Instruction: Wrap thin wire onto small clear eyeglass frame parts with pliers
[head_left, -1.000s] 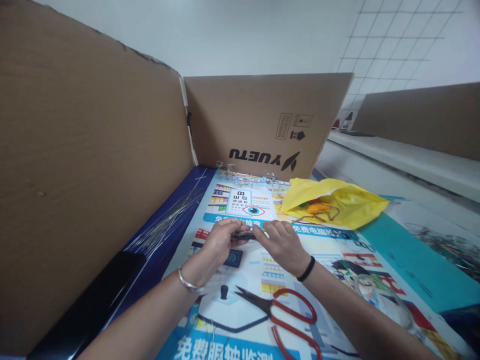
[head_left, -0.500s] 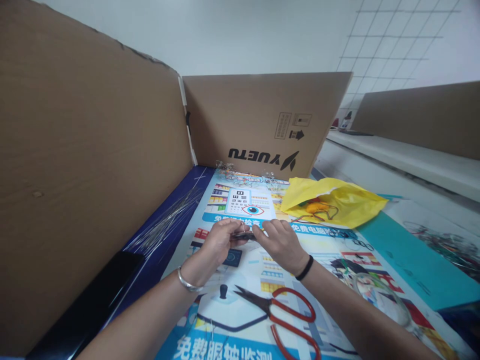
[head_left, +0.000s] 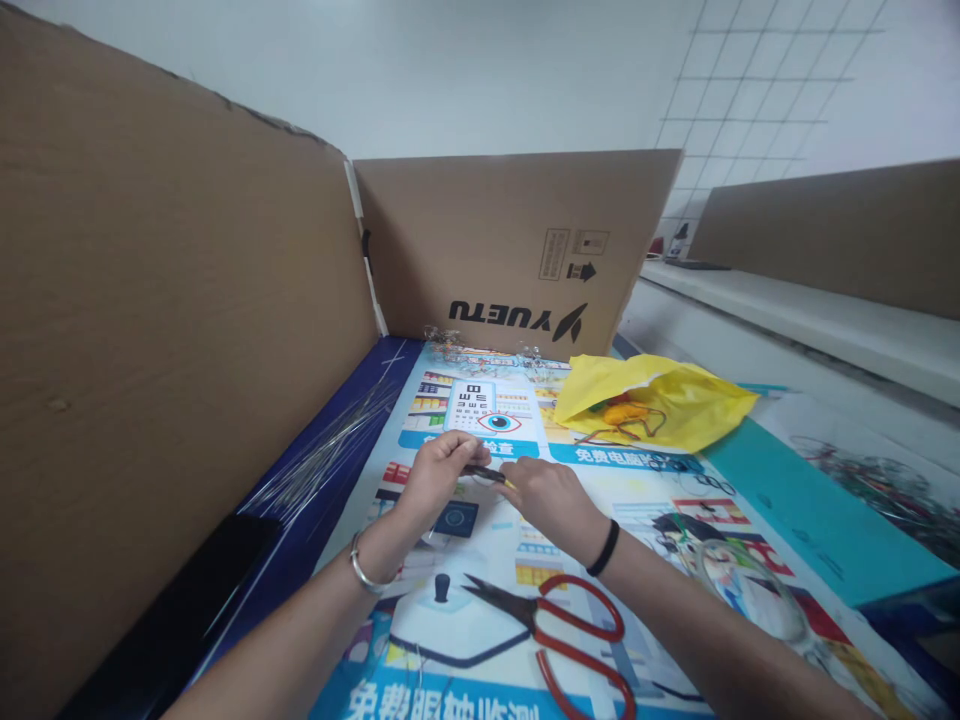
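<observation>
My left hand (head_left: 444,474), with a silver bangle at the wrist, is closed around one end of a thin dark piece (head_left: 486,473). The other end is pinched in my right hand (head_left: 551,498), which has a black band at the wrist. A small bit of yellow shows by the right fingertips. Both hands are above the printed sheet (head_left: 480,535), close together. What the dark piece is made of is too small to tell. Nearer the front lie scissors (head_left: 536,610) with red handles, their dark blades pointing left.
A yellow bag (head_left: 694,405) with orange cord lies at the back right. Thin wires (head_left: 326,450) and a black object (head_left: 187,605) are at the left. Cardboard panels (head_left: 510,210) stand behind and left. Tangled wires (head_left: 877,490) lie far right.
My left fingers have shifted along the dark piece, and more of it shows between the hands. The whole view has shifted slightly.
</observation>
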